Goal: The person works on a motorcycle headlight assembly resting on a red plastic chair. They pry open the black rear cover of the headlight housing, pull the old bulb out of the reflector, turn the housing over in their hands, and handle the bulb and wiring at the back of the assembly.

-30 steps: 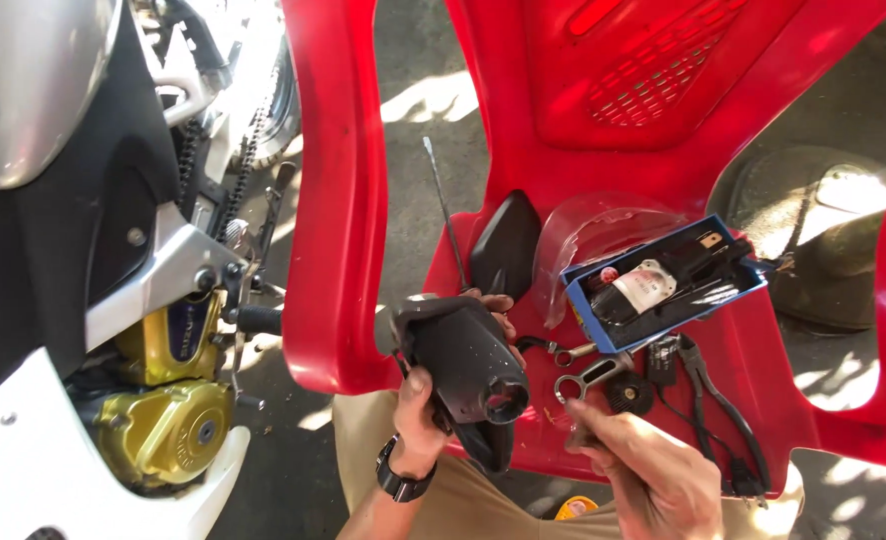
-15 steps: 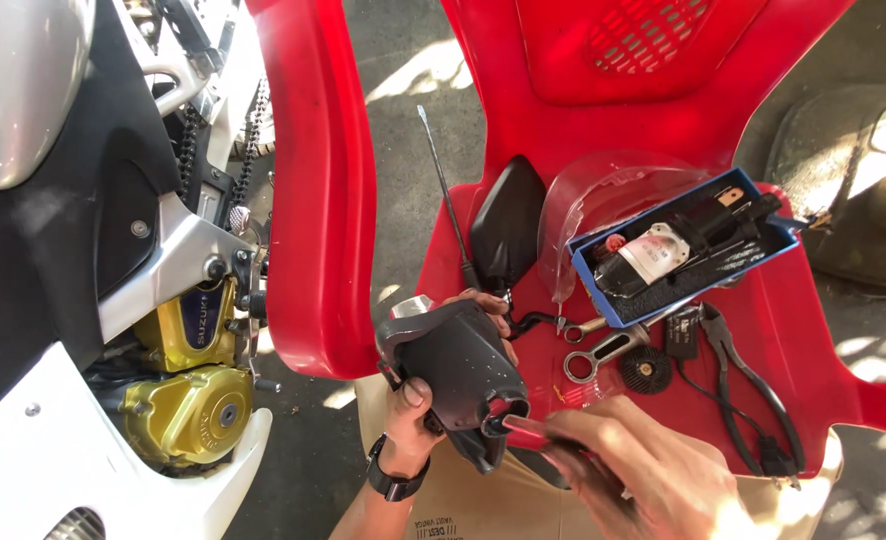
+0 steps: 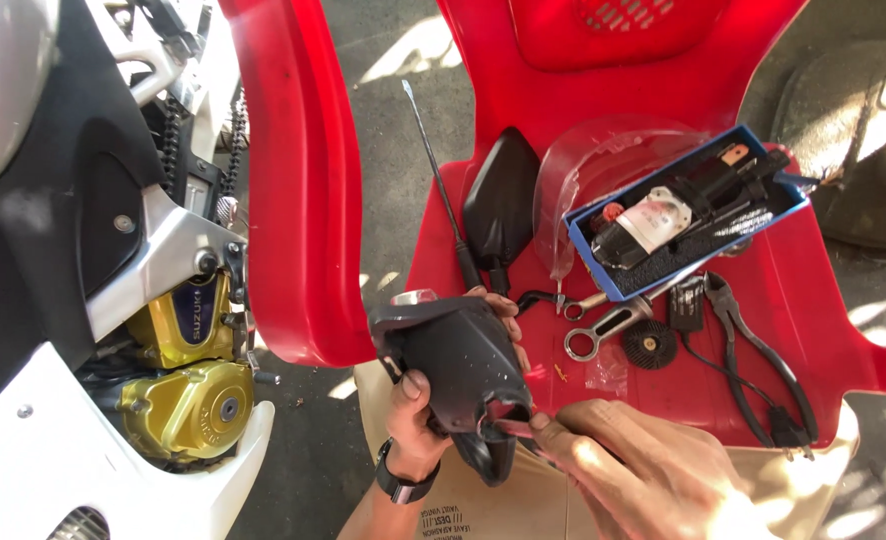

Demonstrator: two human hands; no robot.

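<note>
While the left hand clamps the black housing | right hand fingertips pinched at its 5 o'clock opening; keep housing steady; pliers lie at 3 o'clock

Open blue rectangular box on red chair; printed brown cardboard beneath.

Box on chair seat; pliers right of spanner.

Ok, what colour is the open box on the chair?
Blue: the box has blue walls and a dark inside, on the red chair. Head view, the only one.
</note>
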